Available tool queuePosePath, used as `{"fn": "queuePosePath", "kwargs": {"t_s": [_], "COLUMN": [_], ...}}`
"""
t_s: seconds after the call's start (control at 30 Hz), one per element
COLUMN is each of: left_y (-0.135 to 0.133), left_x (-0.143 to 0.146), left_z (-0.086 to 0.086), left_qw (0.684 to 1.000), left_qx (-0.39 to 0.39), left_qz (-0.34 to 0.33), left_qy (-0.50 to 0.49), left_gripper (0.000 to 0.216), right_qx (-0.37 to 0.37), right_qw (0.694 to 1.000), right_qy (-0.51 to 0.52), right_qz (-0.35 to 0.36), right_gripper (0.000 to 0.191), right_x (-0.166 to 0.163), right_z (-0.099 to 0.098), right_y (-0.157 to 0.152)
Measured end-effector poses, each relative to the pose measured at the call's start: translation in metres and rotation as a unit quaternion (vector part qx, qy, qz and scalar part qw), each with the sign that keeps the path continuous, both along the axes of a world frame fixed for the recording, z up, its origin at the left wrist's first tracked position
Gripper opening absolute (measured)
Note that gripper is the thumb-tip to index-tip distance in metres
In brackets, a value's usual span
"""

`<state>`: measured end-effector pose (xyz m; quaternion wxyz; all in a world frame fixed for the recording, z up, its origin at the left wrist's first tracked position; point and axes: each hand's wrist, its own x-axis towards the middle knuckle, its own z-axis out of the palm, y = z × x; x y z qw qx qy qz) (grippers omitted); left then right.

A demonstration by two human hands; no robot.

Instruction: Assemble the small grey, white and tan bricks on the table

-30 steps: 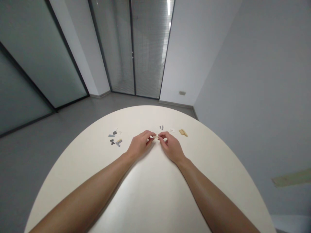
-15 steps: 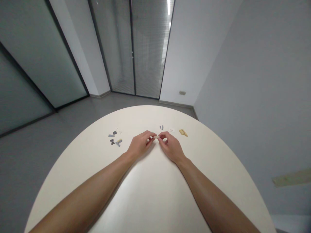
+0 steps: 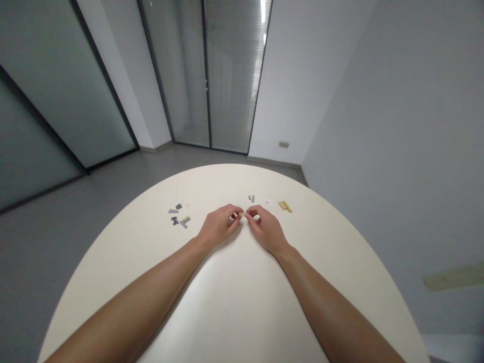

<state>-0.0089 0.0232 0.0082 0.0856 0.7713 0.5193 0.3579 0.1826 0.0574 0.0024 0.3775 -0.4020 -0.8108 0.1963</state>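
Beige piece between pinching hands

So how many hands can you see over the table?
2: the left hand and, right beside it, the right hand, both pinching a small tan piece.

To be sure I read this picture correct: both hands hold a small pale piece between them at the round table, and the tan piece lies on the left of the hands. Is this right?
Not quite: the head view shows the tan piece on the right of the hands, not the left. The rest is right: the left hand and right hand hold the small pale piece between them at the round table.
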Motion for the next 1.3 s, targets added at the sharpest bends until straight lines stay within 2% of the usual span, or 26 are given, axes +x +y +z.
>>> {"fn": "queuePosePath", "kwargs": {"t_s": [0.6, 1.3], "left_y": [-0.0001, 0.0029], "left_x": [0.0001, -0.0012], "left_z": [-0.0001, -0.0031], "left_qw": [1.0, 1.0], "left_qx": [-0.009, 0.004], "left_qz": [0.02, 0.014], "left_qy": [-0.005, 0.017], "left_gripper": [0.021, 0.028], "right_qx": [-0.002, -0.021], "right_qw": [1.0, 1.0], "right_qy": [-0.002, -0.019], "right_qz": [0.002, -0.001], "right_gripper": [0.019, 0.021], "right_x": [0.0006, 0.001], "right_z": [-0.0007, 0.0023], "right_y": [0.0013, -0.0005]}}
